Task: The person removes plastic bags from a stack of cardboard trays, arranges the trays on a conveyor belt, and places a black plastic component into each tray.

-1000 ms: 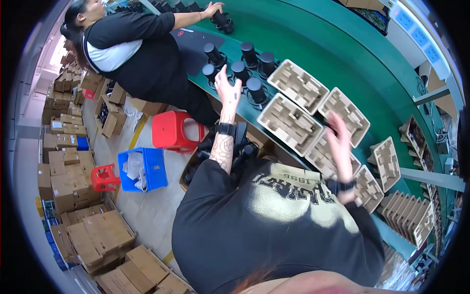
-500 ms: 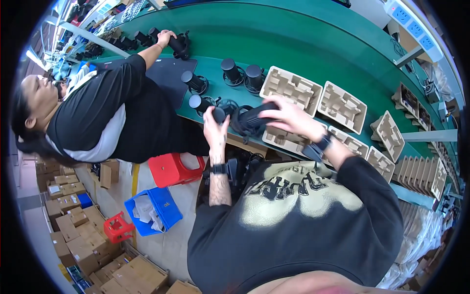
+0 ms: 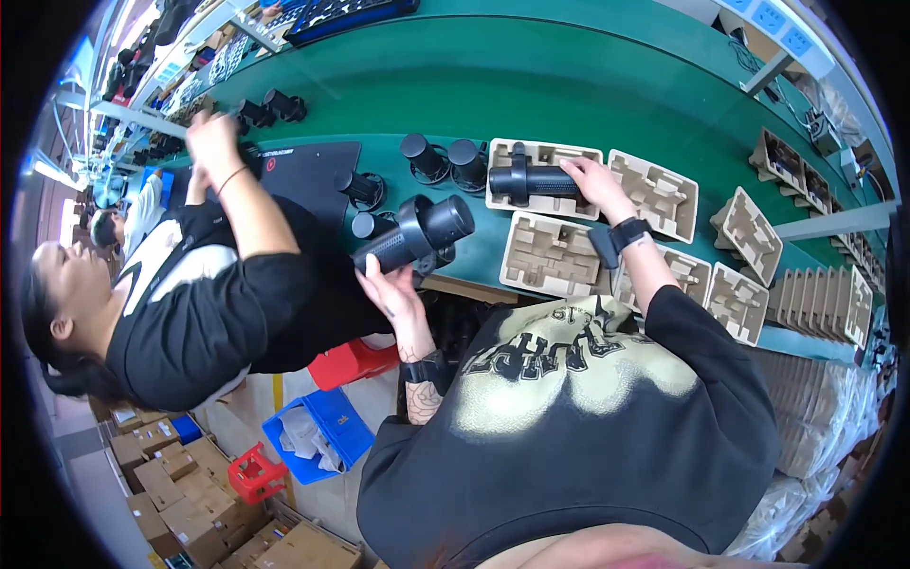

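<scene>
My left hand [image 3: 391, 292] is closed around the lower end of a black cylindrical microphone [image 3: 398, 245] with a ring mount, held tilted above the bench's front edge. A second black microphone [image 3: 542, 181] lies sideways in the far left moulded pulp tray [image 3: 548, 211]. My right hand [image 3: 592, 187] grips its right end, fingers on top. More black microphones [image 3: 466, 161] in ring mounts stand upright on the green bench, left of the trays. Another one [image 3: 368, 224] is partly hidden behind the microphone in my left hand.
More pulp trays [image 3: 654, 197] lie to the right, with a stack of them [image 3: 820, 308] beyond. A co-worker [image 3: 204, 303] works close on my left beside a dark mat [image 3: 313, 175]. A red stool [image 3: 355, 362] and a blue bin [image 3: 327, 427] stand below the bench.
My right hand has moved a microphone right and into the far left tray. My left hand has lifted another off the bench. The co-worker's hand has left a microphone and drawn back left.
</scene>
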`<state>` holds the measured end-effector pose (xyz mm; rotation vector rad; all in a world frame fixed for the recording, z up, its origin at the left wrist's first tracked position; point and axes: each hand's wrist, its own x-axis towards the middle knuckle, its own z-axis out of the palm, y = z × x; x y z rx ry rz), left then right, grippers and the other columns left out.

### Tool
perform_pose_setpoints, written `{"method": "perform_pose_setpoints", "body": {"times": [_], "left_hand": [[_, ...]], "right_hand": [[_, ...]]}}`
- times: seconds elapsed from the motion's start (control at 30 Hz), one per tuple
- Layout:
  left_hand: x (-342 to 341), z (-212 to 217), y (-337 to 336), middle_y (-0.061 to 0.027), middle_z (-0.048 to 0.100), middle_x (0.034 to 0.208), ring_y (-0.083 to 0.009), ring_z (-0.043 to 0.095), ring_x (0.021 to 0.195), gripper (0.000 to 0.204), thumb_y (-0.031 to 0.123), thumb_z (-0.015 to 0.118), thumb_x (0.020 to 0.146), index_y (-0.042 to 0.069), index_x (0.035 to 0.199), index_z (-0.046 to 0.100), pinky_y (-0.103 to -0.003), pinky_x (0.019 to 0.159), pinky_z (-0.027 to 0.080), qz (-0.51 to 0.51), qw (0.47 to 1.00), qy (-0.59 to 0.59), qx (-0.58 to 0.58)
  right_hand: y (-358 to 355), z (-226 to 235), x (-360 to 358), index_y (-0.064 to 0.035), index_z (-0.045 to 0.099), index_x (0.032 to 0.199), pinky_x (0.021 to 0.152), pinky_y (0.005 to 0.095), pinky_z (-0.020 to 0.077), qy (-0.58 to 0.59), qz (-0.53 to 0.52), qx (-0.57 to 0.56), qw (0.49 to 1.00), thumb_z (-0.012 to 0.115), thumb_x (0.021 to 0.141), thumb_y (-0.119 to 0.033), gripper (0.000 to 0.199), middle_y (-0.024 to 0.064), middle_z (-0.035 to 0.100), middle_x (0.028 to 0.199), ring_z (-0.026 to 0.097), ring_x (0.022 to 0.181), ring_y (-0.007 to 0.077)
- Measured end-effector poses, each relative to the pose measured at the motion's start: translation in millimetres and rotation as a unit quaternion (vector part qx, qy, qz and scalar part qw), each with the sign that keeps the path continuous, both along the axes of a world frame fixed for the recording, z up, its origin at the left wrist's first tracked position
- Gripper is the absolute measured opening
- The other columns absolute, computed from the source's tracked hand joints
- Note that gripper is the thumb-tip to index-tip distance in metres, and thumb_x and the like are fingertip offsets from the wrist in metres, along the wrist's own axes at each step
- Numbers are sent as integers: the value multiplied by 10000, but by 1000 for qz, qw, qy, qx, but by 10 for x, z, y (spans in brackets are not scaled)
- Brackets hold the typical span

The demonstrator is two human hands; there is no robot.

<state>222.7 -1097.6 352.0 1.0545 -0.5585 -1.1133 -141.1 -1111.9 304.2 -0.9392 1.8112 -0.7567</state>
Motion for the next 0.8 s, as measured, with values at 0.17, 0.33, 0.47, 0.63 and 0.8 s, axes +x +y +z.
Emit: {"method": "perform_pose_setpoints", "body": {"times": [0.17, 0.33, 0.47, 0.63, 0.8], "left_hand": [[-645, -286, -72, -84, 602, 1114, -205, 614, 925, 374, 388, 477, 961, 75, 1156, 540, -327, 749, 543, -295, 879, 358, 110], [-1148, -640, 48, -99, 639, 989, -189, 615, 728, 437, 407, 525, 926, 57, 1188, 539, -274, 576, 535, -531, 705, 325, 340], [-1286, -252, -102, -54, 637, 841, -184, 603, 660, 366, 330, 523, 944, 36, 1158, 566, -278, 621, 529, -629, 743, -136, 185], [-1210, -287, -1093, -155, 550, 1142, -266, 599, 936, 379, 229, 618, 850, 66, 1182, 536, -387, 841, 489, -222, 816, -517, -133], [-1241, -444, -1368, -175, 506, 1148, -351, 571, 1006, 423, 279, 677, 812, 122, 1171, 519, -439, 809, 496, -219, 677, -696, -98]], "right_hand": [[305, 432, 229, -86, 507, 1310, 877, 362, 476, 74, 189, -236, 950, 754, 744, -362, 677, 99, 645, 1008, 609, 964, 214], [892, 593, 705, -42, 468, 1313, 979, 346, 414, -216, 128, -193, 949, 837, 622, -268, 815, 110, 588, 1219, 525, 1146, 204], [949, 468, -5, -110, 531, 1238, 1049, 454, 324, 191, 83, -216, 954, 748, 606, -85, 669, 120, 548, 1172, 470, 1183, 276], [1144, 137, -751, -211, 549, 1253, 1059, 589, 235, 565, -3, -187, 803, 626, 626, 12, 670, 101, 525, 1095, 405, 1231, 324], [1207, -150, -765, -238, 513, 1320, 1067, 607, 213, 613, 8, -98, 784, 589, 654, 33, 723, 116, 505, 1179, 369, 1270, 355]]}}
